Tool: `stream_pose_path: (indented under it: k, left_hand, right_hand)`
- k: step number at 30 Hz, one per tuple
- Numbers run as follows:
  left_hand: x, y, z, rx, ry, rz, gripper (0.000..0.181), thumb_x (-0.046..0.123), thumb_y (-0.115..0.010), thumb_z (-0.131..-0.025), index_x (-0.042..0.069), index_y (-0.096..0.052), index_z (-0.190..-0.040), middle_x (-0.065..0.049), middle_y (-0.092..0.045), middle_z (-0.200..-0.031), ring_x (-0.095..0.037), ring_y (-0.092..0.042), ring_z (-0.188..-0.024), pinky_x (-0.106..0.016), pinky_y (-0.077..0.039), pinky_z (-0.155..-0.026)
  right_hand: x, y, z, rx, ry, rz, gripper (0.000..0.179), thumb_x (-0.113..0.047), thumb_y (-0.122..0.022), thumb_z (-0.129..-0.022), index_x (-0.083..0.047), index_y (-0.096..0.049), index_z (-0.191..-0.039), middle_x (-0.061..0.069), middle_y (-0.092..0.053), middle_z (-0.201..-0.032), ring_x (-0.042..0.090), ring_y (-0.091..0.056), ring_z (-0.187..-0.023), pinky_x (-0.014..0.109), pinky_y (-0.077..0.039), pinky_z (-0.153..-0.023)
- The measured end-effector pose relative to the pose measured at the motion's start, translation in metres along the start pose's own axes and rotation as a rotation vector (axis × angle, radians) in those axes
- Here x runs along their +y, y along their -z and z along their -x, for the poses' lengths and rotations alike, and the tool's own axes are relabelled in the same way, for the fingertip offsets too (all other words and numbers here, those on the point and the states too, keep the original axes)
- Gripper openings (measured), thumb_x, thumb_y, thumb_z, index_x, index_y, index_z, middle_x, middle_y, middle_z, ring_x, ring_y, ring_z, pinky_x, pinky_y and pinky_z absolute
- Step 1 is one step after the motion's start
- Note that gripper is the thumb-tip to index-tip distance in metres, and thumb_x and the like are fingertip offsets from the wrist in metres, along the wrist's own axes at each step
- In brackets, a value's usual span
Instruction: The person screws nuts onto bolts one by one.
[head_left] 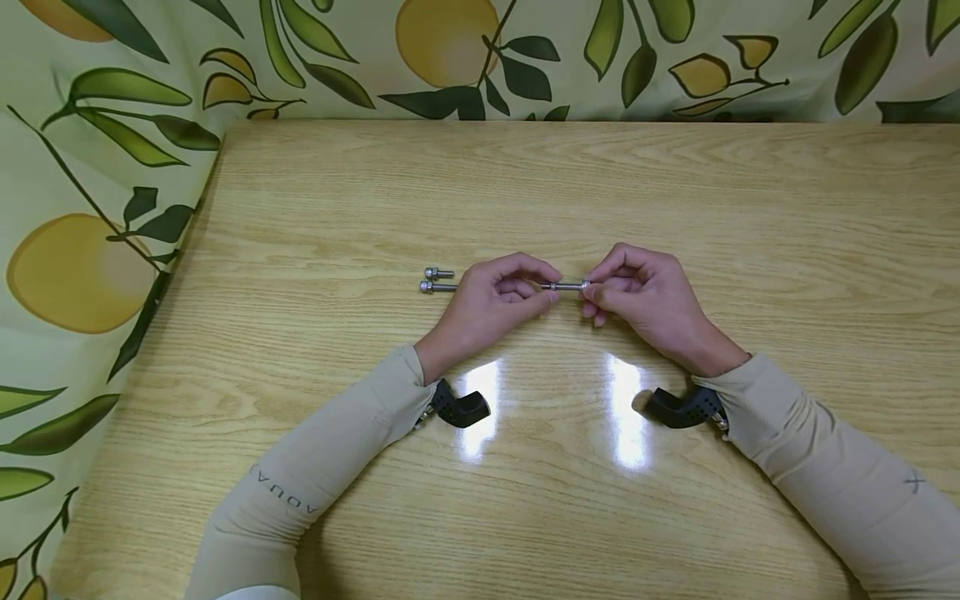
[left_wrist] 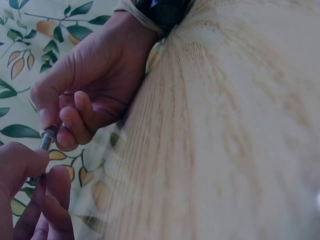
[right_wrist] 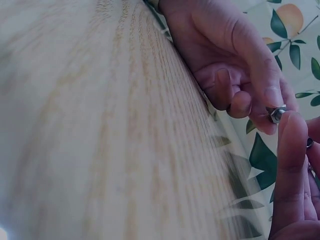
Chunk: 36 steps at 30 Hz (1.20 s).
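Observation:
Between the two hands in the head view is a steel bolt (head_left: 572,287), lying nearly level just above the table. Thumb and forefinger of my left hand (head_left: 498,296) pinch its left part, where a hex nut (right_wrist: 276,115) shows in the right wrist view. My right hand (head_left: 652,300) pinches the right end, its other fingers curled below. Threads of the bolt (left_wrist: 46,142) show between the fingertips in the left wrist view. The fingertips hide parts of both ends, so I cannot tell which end is the head.
Left of my left hand lie a short bolt with a nut (head_left: 439,273) and a longer bolt (head_left: 438,287), partly covered by that hand. The wooden table (head_left: 337,208) meets a fruit-patterned curtain (head_left: 322,58) at its back and left edges.

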<state>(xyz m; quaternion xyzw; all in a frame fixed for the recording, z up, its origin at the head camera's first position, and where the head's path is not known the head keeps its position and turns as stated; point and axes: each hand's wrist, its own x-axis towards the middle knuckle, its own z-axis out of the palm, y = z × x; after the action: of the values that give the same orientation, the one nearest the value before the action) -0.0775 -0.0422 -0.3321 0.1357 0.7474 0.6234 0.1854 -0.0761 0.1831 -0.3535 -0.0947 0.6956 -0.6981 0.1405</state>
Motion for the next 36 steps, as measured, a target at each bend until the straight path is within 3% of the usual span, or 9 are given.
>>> stream_pose_path:
  k: [5,8,14,19,22,28,36]
  left_hand:
    - [0.001,0.000,-0.001,-0.005,0.016,0.006,0.027,0.014,-0.067,-0.092,0.004,-0.064,-0.116,-0.015,-0.071,-0.105,-0.025,-0.070,-0.082,-0.028,-0.058,-0.074]
    - [0.001,0.000,-0.001,-0.005,0.021,-0.001,0.023,0.013,-0.067,-0.092,0.003,-0.065,-0.113,-0.019,-0.072,-0.098,-0.032,-0.069,-0.083,-0.026,-0.056,-0.070]
    - [0.003,0.000,0.000,0.006,-0.009,0.004,0.023,0.009,-0.071,-0.088,0.005,-0.066,-0.111,-0.013,-0.071,-0.107,-0.019,-0.069,-0.082,-0.018,-0.053,-0.069]
    - [0.001,0.001,-0.001,0.000,-0.005,0.008,0.025,0.015,-0.068,-0.092,0.003,-0.064,-0.113,-0.015,-0.071,-0.105,-0.025,-0.070,-0.086,-0.028,-0.058,-0.076]
    - [-0.006,0.001,-0.004,-0.002,-0.010,0.004,0.021,0.015,-0.069,-0.091,0.005,-0.066,-0.109,-0.015,-0.073,-0.098,-0.026,-0.071,-0.084,-0.026,-0.058,-0.074]
    - [-0.020,0.001,-0.008,0.005,-0.064,0.017,0.025,0.018,-0.073,-0.087,0.011,-0.066,-0.111,-0.005,-0.071,-0.106,-0.016,-0.070,-0.083,-0.022,-0.056,-0.071]
    - [-0.024,-0.001,-0.008,0.000,-0.047,-0.003,0.020,0.021,-0.071,-0.090,0.013,-0.068,-0.107,-0.007,-0.074,-0.094,-0.018,-0.071,-0.079,-0.025,-0.057,-0.069]
  right_hand:
    - [-0.001,0.000,0.000,-0.004,0.004,0.001,0.004,0.003,-0.063,-0.090,0.001,-0.063,-0.093,0.010,-0.073,-0.077,0.014,-0.070,-0.066,0.026,-0.058,-0.057]
    - [-0.002,0.000,0.000,-0.004,0.006,-0.006,0.004,0.003,-0.063,-0.090,0.000,-0.063,-0.093,0.010,-0.073,-0.077,0.014,-0.070,-0.066,0.027,-0.058,-0.057]
    - [-0.002,0.000,-0.001,0.000,0.014,0.005,0.006,0.005,-0.062,-0.089,0.000,-0.064,-0.092,0.010,-0.073,-0.077,0.014,-0.070,-0.065,0.026,-0.058,-0.056]
    - [-0.003,0.000,-0.001,0.001,0.013,0.019,0.004,0.004,-0.062,-0.090,0.001,-0.062,-0.093,0.011,-0.072,-0.077,0.014,-0.070,-0.065,0.026,-0.058,-0.057]
    - [-0.003,0.000,-0.001,-0.001,0.012,0.013,0.004,0.004,-0.062,-0.090,0.001,-0.062,-0.093,0.011,-0.072,-0.078,0.014,-0.070,-0.065,0.026,-0.058,-0.057]
    - [-0.002,-0.001,-0.001,0.003,0.010,0.015,0.007,0.005,-0.061,-0.089,-0.001,-0.063,-0.092,0.010,-0.073,-0.078,0.015,-0.070,-0.065,0.027,-0.058,-0.056]
    - [0.000,-0.001,0.001,0.001,0.001,0.014,0.004,0.004,-0.062,-0.090,0.001,-0.063,-0.092,0.010,-0.073,-0.078,0.014,-0.070,-0.065,0.027,-0.058,-0.057]
